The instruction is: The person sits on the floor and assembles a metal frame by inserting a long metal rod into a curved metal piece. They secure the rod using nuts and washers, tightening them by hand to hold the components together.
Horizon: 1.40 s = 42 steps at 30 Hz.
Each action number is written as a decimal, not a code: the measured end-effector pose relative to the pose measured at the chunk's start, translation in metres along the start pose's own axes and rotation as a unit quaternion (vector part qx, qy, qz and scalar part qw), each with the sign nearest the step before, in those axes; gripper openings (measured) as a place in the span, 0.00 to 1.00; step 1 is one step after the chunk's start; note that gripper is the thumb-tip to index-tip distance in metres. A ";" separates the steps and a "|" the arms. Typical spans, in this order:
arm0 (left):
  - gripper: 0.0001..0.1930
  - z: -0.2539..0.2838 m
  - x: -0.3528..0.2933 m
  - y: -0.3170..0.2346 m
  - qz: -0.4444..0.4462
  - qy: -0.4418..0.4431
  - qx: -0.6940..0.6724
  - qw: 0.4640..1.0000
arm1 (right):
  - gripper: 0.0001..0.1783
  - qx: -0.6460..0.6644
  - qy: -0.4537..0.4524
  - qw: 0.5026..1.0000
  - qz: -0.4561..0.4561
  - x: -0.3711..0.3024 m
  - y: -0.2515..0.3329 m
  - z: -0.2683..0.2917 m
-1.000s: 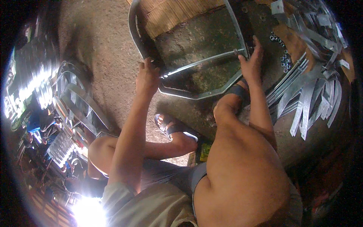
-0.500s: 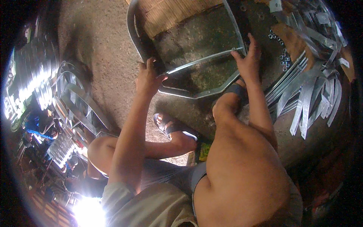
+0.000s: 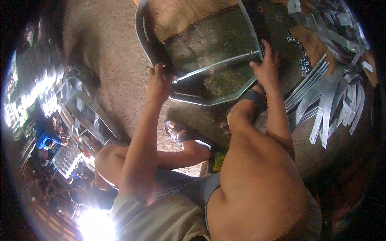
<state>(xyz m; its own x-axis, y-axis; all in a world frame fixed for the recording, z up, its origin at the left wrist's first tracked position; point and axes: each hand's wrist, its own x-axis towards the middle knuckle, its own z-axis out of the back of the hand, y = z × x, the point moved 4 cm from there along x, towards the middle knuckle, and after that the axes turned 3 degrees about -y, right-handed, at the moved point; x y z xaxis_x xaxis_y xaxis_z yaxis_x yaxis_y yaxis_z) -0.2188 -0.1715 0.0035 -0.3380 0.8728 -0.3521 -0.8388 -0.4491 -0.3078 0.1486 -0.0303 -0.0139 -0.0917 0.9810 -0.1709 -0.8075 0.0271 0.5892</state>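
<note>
A bent grey metal frame (image 3: pixel 210 103) with angled corners stands over the floor in front of me. A thin shiny rod (image 3: pixel 217 66) spans it from side to side. My left hand (image 3: pixel 158 85) is closed round the frame's left side, its thumb beside the rod's left end. On the opposite side, my right hand (image 3: pixel 267 67) has the frame between thumb and fingers, close to the rod's right end. Parts of the frame under both hands are hidden.
Loose nuts (image 3: pixel 303 64) lie right of the frame, near a bundle of rods (image 3: pixel 307 82) and a heap of flat metal strips (image 3: pixel 325 108). Cardboard (image 3: pixel 189 16) lies beyond. Curved metal pieces (image 3: pixel 86 106) are piled left. A person in blue (image 3: pixel 45 138) is farther left.
My left thumb has drawn in at the rod's left end. My right hand has shifted slightly down along the frame, its thumb now below the rod's end.
</note>
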 end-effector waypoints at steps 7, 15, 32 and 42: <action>0.36 0.006 0.002 -0.008 0.007 0.036 0.022 0.999 | 0.50 -0.034 -0.002 0.999 -0.015 -0.002 0.006 -0.001; 0.38 0.014 -0.001 -0.018 0.008 0.060 0.041 0.997 | 0.49 0.016 -0.044 0.999 -0.010 -0.001 0.015 0.001; 0.35 0.024 -0.007 -0.036 0.001 0.036 0.006 0.999 | 0.43 0.019 -0.023 0.999 -0.020 -0.001 0.011 0.009; 0.33 0.022 -0.006 -0.024 -0.028 0.039 0.006 0.999 | 0.46 0.024 -0.027 0.999 0.027 -0.002 0.004 0.005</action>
<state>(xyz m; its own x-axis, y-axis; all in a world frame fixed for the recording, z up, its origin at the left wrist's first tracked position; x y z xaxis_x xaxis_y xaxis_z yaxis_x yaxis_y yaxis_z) -0.2060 -0.1616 0.0320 -0.2573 0.8787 -0.4021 -0.8604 -0.3978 -0.3185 0.1482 -0.0307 -0.0070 -0.1015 0.9901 -0.0966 -0.7730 -0.0174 0.6341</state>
